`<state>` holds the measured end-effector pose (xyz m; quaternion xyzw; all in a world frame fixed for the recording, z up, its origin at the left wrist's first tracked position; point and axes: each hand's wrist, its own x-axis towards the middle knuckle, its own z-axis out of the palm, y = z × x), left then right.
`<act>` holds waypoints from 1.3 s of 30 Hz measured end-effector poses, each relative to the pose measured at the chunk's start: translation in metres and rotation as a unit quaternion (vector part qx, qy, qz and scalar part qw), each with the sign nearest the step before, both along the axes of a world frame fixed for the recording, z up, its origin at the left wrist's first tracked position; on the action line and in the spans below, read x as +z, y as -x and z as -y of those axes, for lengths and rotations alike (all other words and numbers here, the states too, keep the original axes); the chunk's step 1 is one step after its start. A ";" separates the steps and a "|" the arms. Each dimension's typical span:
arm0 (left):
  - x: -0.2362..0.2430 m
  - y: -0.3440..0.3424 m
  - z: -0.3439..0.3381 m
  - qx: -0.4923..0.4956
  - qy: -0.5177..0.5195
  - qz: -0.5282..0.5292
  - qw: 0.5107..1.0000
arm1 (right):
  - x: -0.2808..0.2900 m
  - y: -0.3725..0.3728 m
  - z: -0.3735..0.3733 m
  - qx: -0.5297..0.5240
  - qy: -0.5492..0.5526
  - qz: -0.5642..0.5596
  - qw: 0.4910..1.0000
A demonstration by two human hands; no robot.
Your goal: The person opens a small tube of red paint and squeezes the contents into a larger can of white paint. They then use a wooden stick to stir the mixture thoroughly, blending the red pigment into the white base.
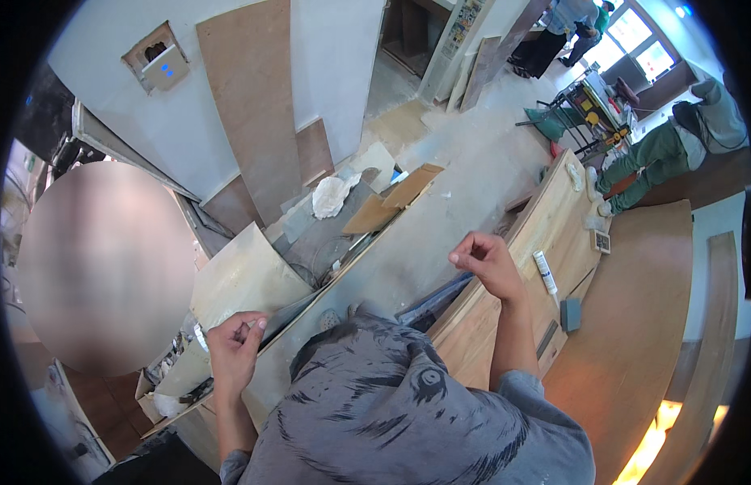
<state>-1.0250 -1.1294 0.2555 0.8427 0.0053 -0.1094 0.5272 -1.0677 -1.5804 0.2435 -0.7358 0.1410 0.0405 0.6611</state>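
Note:
My left hand [238, 347] is at the lower left with fingers curled and pinched, beside a pale board [238, 279] and a dark narrow strip [286, 311]; what it holds, if anything, I cannot make out. My right hand [488, 267] is raised with curled fingers near the edge of a long light wooden bench [456, 339]; anything inside its grip is hidden. On that wood lie a white cartridge tube [545, 271], a grey-blue block [571, 314] and a small framed item [600, 240].
Scraps, crumpled white material [333, 194] and cardboard [379, 210] lie left of the dusty floor strip [424, 170]. A person in green trousers [650, 153] is at right, near a machine stand [593, 113]; two people [549, 36] stand farther back. A round blur hides the left side.

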 end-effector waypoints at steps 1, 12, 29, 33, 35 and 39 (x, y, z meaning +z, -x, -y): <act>-0.001 -0.007 0.010 -0.003 0.006 0.005 1.000 | -0.001 -0.002 0.009 0.003 -0.016 -0.011 1.000; -0.002 -0.097 0.132 0.084 -0.040 -0.004 0.996 | -0.079 -0.147 0.165 -0.038 0.016 0.003 0.999; -0.090 -0.255 0.239 -0.159 -0.272 -0.172 0.933 | -0.201 -0.347 0.150 0.312 0.058 -0.031 0.948; -0.083 -0.251 0.247 -0.106 -0.271 -0.243 0.925 | -0.222 -0.353 0.151 0.327 0.071 -0.022 0.942; -0.075 -0.253 0.260 -0.073 -0.249 -0.225 0.939 | -0.231 -0.348 0.158 0.371 0.056 -0.061 0.925; -0.077 -0.260 0.276 -0.175 -0.222 -0.155 0.947 | -0.229 -0.329 0.157 0.419 0.037 -0.047 0.906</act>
